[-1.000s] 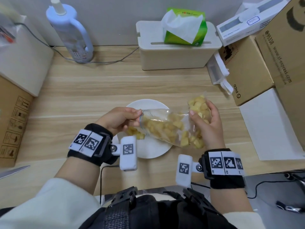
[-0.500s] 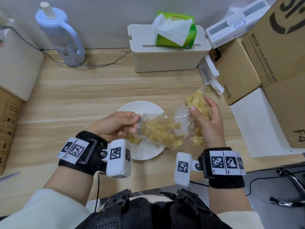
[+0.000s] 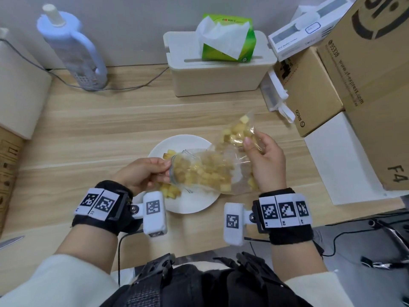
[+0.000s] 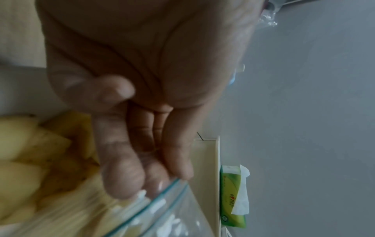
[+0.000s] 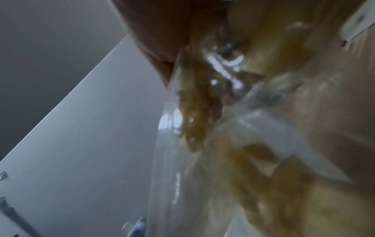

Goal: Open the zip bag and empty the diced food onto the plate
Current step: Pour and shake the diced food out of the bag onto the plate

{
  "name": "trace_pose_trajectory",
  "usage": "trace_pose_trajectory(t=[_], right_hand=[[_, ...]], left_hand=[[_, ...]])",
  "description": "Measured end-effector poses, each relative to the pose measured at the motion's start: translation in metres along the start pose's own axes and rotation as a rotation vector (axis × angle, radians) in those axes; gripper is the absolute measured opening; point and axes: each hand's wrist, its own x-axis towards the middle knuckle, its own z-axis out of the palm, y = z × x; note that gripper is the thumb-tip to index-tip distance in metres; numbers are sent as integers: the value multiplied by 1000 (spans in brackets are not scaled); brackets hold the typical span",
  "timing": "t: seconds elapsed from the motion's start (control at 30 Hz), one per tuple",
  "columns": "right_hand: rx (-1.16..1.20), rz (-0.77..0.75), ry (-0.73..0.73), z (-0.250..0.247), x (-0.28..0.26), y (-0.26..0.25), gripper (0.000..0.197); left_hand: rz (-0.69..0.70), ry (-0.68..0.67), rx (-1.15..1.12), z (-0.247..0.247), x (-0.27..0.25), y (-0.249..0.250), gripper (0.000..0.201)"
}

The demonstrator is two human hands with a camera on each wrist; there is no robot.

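A clear zip bag full of yellow diced food lies tilted above a white plate, its open mouth low at the left, its bottom raised at the right. My left hand pinches the bag's blue-lined zip rim between thumb and fingers. My right hand grips the raised bottom end, where a clump of cubes sits. Several cubes lie on the plate under the mouth. The right wrist view is blurred, filled by the bag and food.
A cream box with a green tissue pack stands at the back. A blue-white bottle is back left, with a cable running along the desk. Cardboard boxes crowd the right. A knife tip shows at the left edge.
My right hand has lifted the bag's bottom end higher and farther back, steepening the tilt. More cubes have slid toward the mouth and out onto the plate.
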Motion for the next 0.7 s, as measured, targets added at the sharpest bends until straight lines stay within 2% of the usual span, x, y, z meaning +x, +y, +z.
trace_pose_trajectory(t=[0.1, 0.2, 0.27, 0.33, 0.47, 0.53, 0.63, 0.7], right_hand=[[35, -17, -11, 1, -1, 3, 17], [62, -61, -52, 4, -3, 4, 13], [57, -75, -73, 6, -3, 5, 18], [47, -89, -69, 6, -3, 5, 23], [31, -161, -16, 5, -4, 3, 11], [10, -166, -38, 6, -4, 2, 11], [-35, -141, -125, 6, 0, 0, 29], [-43, -142, -117, 5, 2, -3, 34]], left_hand=[[-23, -13, -17, 2, -2, 3, 29], [-62, -10, -38, 8, 4, 10, 38], [-14, 59, 38, 15, 12, 13, 40], [83, 134, 82, 18, 19, 15, 31], [167, 197, 28, 11, 20, 14, 25], [179, 221, 11, 8, 20, 11, 25], [186, 249, 26, 6, 19, 7, 23], [189, 255, -3, 6, 20, 6, 22]])
